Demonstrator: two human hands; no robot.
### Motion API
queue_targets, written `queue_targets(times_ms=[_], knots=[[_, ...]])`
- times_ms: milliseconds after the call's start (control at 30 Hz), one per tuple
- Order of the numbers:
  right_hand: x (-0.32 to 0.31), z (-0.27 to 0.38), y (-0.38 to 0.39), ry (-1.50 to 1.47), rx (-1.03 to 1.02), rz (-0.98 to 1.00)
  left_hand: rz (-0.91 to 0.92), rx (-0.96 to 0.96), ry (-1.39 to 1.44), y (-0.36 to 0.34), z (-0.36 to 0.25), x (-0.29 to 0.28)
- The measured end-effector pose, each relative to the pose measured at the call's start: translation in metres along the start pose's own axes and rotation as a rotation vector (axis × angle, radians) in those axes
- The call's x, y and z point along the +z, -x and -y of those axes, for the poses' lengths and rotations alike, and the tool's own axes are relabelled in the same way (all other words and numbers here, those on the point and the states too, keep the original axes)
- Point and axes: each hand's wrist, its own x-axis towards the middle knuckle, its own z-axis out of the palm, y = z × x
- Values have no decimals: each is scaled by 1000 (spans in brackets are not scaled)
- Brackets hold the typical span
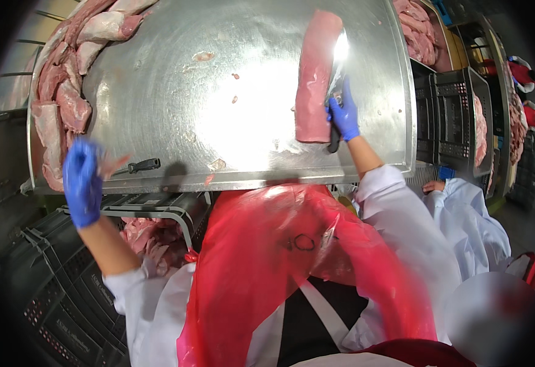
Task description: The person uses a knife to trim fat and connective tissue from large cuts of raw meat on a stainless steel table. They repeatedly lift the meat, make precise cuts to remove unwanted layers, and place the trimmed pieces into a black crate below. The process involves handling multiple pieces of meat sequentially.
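My blue-gloved left hand is raised at the tray's left front corner, closed on a small, motion-blurred scrap of meat. My blue-gloved right hand grips a black-handled knife right beside a long, smooth pink piece of meat lying on the steel tray. The knife's blade is partly lost in glare along that piece's right side. A row of meat pieces lines the tray's left edge. A second black-handled tool lies near the front edge, its tip hidden behind the scrap.
Grey crates stand below at the left, one holding meat. At the right are a bin of meat and stacked black crates. A co-worker in white is close on my right; people in red are farther off.
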Motion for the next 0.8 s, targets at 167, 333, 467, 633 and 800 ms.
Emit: queue_targets(times_ms=[167, 333, 467, 633, 800], knots=[[27, 3, 15, 52, -62, 28, -345, -357, -426, 169, 57, -89], [17, 69, -91, 313, -7, 7, -128, -929, -1639, 256, 96, -119], [32, 73, -178, -23, 102, -79, -250, -299, -1512, 137, 52, -13], [29, 44, -217, -46, 182, -125, 91, -103, -930, -38, 87, 174], [31, 61, -206, 307, -9, -74, 446, 303, -716, -90, 222, 336]])
